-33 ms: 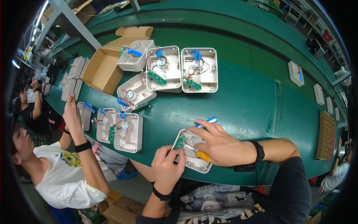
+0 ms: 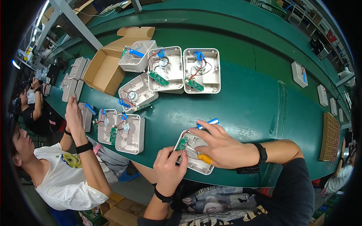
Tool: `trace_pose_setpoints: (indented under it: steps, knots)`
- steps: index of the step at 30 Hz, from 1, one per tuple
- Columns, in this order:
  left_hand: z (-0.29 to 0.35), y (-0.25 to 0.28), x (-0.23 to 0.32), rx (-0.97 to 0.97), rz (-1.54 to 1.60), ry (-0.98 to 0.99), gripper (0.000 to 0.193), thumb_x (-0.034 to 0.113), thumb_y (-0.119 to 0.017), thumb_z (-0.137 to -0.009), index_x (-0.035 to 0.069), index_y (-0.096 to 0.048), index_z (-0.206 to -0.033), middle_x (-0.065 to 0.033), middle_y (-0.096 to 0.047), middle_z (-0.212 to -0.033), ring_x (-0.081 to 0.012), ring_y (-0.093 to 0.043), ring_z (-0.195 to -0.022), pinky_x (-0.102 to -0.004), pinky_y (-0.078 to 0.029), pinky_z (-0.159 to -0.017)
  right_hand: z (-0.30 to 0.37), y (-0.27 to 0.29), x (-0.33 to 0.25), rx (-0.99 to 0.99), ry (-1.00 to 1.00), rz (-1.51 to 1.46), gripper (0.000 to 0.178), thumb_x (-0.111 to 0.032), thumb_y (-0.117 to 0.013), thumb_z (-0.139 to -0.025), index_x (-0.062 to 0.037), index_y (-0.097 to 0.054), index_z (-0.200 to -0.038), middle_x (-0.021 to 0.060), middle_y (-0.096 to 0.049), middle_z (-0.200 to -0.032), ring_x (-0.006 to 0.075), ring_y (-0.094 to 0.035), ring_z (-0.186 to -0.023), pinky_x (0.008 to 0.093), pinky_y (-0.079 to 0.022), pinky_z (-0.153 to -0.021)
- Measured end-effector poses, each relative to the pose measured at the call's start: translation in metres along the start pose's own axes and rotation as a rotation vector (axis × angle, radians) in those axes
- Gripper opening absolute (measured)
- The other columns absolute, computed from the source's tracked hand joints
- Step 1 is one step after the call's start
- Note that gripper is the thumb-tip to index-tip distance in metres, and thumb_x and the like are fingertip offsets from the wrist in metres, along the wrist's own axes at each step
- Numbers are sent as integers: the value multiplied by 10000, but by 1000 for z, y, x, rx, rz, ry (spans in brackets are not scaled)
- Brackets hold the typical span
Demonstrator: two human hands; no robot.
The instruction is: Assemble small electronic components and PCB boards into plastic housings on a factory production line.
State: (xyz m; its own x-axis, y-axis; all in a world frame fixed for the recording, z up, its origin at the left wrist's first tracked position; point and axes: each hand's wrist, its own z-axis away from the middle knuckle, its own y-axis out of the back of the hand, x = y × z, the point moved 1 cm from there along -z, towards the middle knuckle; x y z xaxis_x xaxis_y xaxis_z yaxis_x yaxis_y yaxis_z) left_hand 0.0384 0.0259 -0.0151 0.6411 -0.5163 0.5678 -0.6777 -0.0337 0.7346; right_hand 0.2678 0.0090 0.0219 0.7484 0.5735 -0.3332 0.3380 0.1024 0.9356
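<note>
Your right hand (image 2: 222, 148) curls around a yellow-handled tool (image 2: 204, 158) over the white plastic case (image 2: 195, 164), near you. Your left hand (image 2: 169, 165) touches the case's left side; I can't tell if it pinches.

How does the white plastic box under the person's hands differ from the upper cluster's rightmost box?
Left hand and right hand partly cover the near white plastic box; the cluster's white plastic box is untouched.
The near box has a blue cylinder beyond its rim; the cluster box has one inside.
Both have green circuit boards.
</note>
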Motion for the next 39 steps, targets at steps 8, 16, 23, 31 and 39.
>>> trace_pose_setpoints:
  steps: [8,16,23,31,39]
  knots:
    - [1,2,0,-17,-5,15,93,63,-842,-836,33,-772,-889,-112,-703,-956,-317,-690,-830,-408,-557,-717,5,10,4,-73,-39,-164,337,-272,-761,-967,-80,-787,-1244,263,-416,-1642,541,-261,-1589,719,-303,-1219]
    - [1,2,0,-3,-8,5,95,65,-844,-831,39,-776,-891,-108,-706,-960,-316,-694,-838,-408,-560,-722,7,13,11,-133,-46,-107,330,-283,-769,-970,-81,-799,-1230,255,-452,-1617,522,-299,-1572,693,-329,-1208]
    - [1,0,1,-15,14,27,98,63,-843,-829,34,-777,-896,-110,-705,-965,-320,-694,-858,-415,-560,-732,2,17,32,22,-14,-171,341,-229,-797,-936,-86,-783,-1246,169,-635,-1438,393,-563,-1365,567,-458,-1109]
    - [1,0,0,-9,25,31,101,63,-842,-830,31,-780,-904,-112,-708,-973,-319,-689,-858,-413,-558,-735,-13,-6,68,-54,-91,-75,339,-122,-799,-899,-60,-761,-1231,116,-673,-1130,312,-645,-1067,390,-542,-907]
    - [2,0,-1,-9,31,38,101,62,-840,-827,38,-782,-906,-111,-704,-969,-316,-685,-854,-413,-558,-733,-17,44,45,-217,-236,-633,321,-79,-762,-922,1,-739,-1231,133,-663,-1053,308,-674,-866,400,-558,-721]
